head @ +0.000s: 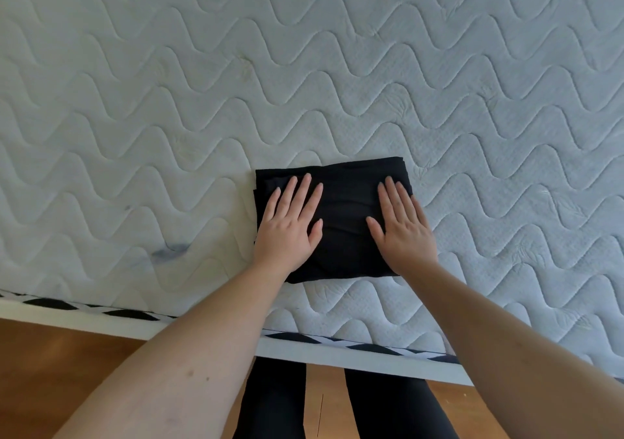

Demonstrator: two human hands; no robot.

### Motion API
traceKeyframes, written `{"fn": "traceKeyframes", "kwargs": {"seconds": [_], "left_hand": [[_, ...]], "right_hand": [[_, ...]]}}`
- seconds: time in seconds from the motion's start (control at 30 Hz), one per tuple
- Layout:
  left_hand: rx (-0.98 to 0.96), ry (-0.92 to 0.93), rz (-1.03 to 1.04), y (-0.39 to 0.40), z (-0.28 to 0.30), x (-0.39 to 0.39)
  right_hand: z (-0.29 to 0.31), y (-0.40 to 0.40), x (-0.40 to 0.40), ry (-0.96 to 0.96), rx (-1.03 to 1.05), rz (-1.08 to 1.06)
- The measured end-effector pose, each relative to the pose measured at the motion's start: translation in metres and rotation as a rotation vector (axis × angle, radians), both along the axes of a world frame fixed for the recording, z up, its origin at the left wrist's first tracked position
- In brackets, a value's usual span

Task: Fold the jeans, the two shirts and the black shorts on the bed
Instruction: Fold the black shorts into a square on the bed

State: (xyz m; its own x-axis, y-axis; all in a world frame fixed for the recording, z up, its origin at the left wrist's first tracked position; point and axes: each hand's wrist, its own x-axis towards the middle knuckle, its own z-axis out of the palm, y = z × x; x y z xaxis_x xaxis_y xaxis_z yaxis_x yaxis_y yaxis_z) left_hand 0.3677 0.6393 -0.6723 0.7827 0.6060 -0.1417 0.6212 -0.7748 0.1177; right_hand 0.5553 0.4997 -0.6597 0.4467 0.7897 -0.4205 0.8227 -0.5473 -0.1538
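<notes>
Black shorts [341, 215] folded into a small thick square, flat on the bed [337, 67], close to its near edge. Layers of cloth stacked up along the left side of the square.

Left hand [290, 222] laid flat on the left half of the shorts, palm down. Fingers [300, 192] straight and a little spread, pointed away from the body. Nothing gripped, only pressed.

Right hand [401, 225] laid flat on the right half of the shorts, palm down too. Fingers straight and close together, thumb out toward the middle. Outer edge of this hand right at the right edge of the cloth. Nothing gripped here either.

A strip of bare black cloth left showing between the two hands.

Bed covered in white padding with wavy stitched lines. A small dark smudge [169, 251] on it, off to the left of the shorts and well apart from them. A black and white band [371, 345] along the near edge of the bed.

Brown wood floor [50, 354] below. Two legs in black [273, 405] close against the bed.
</notes>
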Motion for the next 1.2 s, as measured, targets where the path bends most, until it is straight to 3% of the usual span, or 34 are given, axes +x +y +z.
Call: {"fn": "traceKeyframes", "kwargs": {"seconds": [0.13,0.23,0.43,0.63,0.77,0.9,0.97,1.03,1.13,1.2], "left_hand": [[0.010,0.023,0.004,-0.003,-0.001,0.003],[0.003,0.039,-0.011,-0.003,-0.002,0.002],[-0.009,0.034,-0.023,0.001,-0.004,0.001],[-0.045,0.092,-0.036,0.003,-0.007,0.001],[-0.077,0.110,-0.037,0.006,-0.004,0.002],[-0.184,-0.055,-0.051,0.013,0.010,-0.004],[-0.182,-0.148,0.098,0.013,0.015,-0.009],[-0.182,-0.222,0.392,0.010,0.019,-0.012],[-0.399,-0.373,0.873,0.006,0.025,-0.014],[-0.459,-0.394,1.003,0.004,0.024,-0.016]], "right_hand": [[0.012,0.017,-0.011,-0.034,0.142,-0.059],[0.015,0.051,-0.021,-0.017,0.264,0.032],[-0.016,0.061,-0.003,-0.014,0.141,0.136],[-0.013,0.023,0.027,0.032,0.084,-0.180],[-0.006,0.023,0.026,0.096,0.142,-0.213],[0.009,0.013,0.014,0.214,0.280,-0.416],[0.013,0.002,0.005,0.261,0.314,-0.534],[0.016,-0.003,0.001,0.357,0.320,-0.661],[0.019,-0.009,0.010,0.493,0.307,-0.734],[0.021,-0.010,0.017,0.532,0.295,-0.706]]}}
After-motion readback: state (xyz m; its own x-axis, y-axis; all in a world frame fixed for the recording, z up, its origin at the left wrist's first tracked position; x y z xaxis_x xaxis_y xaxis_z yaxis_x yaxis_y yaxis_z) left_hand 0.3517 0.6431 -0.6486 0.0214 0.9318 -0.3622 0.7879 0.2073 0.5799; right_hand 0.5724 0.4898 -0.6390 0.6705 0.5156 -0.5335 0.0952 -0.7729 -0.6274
